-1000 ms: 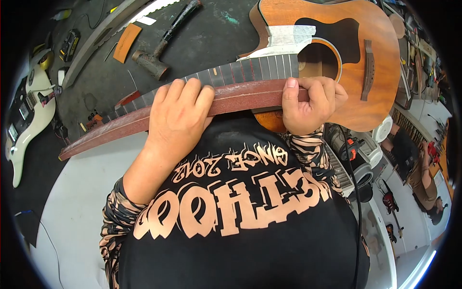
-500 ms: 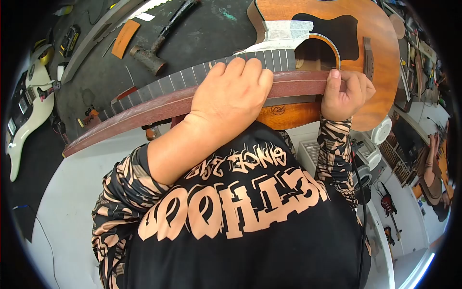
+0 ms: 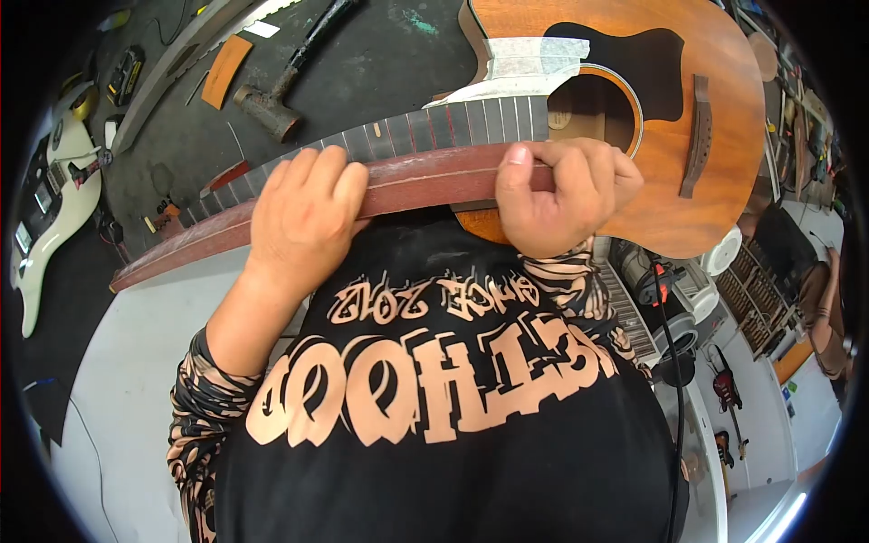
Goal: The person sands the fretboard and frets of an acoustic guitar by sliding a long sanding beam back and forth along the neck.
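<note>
A long reddish-brown bar, like a sanding beam, lies lengthwise along the near side of an acoustic guitar's fretted neck. My left hand is closed over the bar's middle stretch, knuckles up. My right hand grips it near its right end, thumb on top and fingers curled. The guitar body is brown wood with a dark pickguard, a sound hole and a bridge. White masking tape covers its top beside the fretboard. The bar's underside and its contact with the frets are hidden.
A hammer and a curved orange-brown block lie on the dark bench beyond the neck. A cream electric guitar body is at far left. Another person's arm shows at far right. A black cable hangs at right.
Both hands have moved left; the bar has shifted slightly left along the neck. More of the sound hole and bridge now shows at its right end.
</note>
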Demonstrator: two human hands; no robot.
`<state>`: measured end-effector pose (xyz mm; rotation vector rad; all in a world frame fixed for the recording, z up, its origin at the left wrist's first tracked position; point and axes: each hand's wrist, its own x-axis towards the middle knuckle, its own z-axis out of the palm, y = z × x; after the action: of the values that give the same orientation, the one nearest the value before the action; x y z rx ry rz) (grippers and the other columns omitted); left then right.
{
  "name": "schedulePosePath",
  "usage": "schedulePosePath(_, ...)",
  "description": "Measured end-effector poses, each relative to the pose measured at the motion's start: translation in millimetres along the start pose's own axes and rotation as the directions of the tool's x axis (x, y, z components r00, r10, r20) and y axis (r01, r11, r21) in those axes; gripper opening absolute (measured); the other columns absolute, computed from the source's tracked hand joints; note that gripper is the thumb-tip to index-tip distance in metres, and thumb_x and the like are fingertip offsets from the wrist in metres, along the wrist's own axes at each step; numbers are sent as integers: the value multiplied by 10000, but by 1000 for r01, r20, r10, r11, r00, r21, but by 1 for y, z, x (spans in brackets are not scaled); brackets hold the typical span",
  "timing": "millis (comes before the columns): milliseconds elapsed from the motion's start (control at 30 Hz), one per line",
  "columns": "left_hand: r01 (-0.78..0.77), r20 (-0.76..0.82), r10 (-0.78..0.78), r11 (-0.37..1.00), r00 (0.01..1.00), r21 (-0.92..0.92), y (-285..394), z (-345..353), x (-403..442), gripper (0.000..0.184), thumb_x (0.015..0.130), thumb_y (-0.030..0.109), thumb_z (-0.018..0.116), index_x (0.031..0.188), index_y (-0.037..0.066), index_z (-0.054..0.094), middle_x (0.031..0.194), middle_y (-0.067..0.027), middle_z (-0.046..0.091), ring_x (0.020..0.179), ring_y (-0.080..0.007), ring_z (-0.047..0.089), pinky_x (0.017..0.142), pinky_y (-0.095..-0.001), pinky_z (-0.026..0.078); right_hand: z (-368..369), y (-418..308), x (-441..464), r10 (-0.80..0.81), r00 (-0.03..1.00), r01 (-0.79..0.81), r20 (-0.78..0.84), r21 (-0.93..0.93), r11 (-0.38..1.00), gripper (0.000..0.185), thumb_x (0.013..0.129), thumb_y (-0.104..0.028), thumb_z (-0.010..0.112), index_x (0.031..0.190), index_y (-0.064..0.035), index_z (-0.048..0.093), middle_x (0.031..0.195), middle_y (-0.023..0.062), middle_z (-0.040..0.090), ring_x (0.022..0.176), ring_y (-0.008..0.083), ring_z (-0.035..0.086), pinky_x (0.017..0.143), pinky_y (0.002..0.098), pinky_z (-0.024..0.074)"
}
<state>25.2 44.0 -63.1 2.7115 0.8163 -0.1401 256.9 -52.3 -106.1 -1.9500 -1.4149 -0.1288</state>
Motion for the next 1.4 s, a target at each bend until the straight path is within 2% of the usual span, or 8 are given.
schedulePosePath(200,-83,-171,74,995,982,-47,55,12,75,329,672,177,770,888,108,531,885,-53,526,827,-246,576,719,-369,471,-36,92,29,-69,997,72,22,-137,988,146,812,-188,736,709,-125,656,747,8,602,874,229,500,859,381,361)
schedulePosePath(400,-59,-159,47,996,986,-67,41,9,57,289,710,176,734,907,108,534,893,-54,530,836,-239,573,726,-365,470,-27,68,27,-66,998,69,25,-147,987,172,797,-181,733,679,-130,619,673,2,502,827,238,454,835,396,347)
schedulePosePath(533,24,5,-23,997,1000,-79,-4,0,-1,561,528,147,884,977,62,559,959,-124,552,898,-326,586,769,-429,474,3,-4,12,-16,998,19,57,-50,999,127,746,-222,716,677,-143,644,674,4,549,760,220,523,850,371,368)
schedulePosePath(700,-7,-10,7,998,1000,-65,-6,3,2,558,536,129,881,991,60,566,966,-126,552,880,-326,587,760,-437,475,2,2,13,-69,997,70,42,-16,997,128,755,-226,718,684,-142,652,697,5,578,766,220,528,858,372,374)
schedulePosePath(933,-110,-219,99,993,971,-41,62,17,88,144,793,145,631,880,117,519,838,-44,517,807,-228,582,702,-360,482,-40,104,37,-74,997,74,-2,-112,991,150,805,-186,732,693,-124,655,709,10,586,844,234,489,844,394,359)
schedulePosePath(1067,-109,-227,88,991,970,-80,43,15,65,251,736,140,723,908,109,543,881,-60,542,831,-249,588,722,-379,485,-28,77,27,-59,998,60,11,-191,980,146,803,-182,726,691,-118,656,688,0,566,822,226,480,839,394,355)
schedulePosePath(1200,5,-61,-10,996,998,-85,-4,1,5,543,535,114,890,973,64,573,997,-127,573,911,-327,592,767,-435,474,8,0,11,-45,998,42,-34,-87,995,141,751,-217,705,663,-129,640,678,4,579,747,219,527,848,376,369)
schedulePosePath(1400,-60,-92,51,993,995,-100,24,8,37,516,575,108,867,989,73,559,953,-107,556,899,-313,597,771,-428,478,-17,45,20,-94,995,98,42,-93,991,143,782,-220,716,682,-139,653,700,8,588,815,223,522,839,390,374)
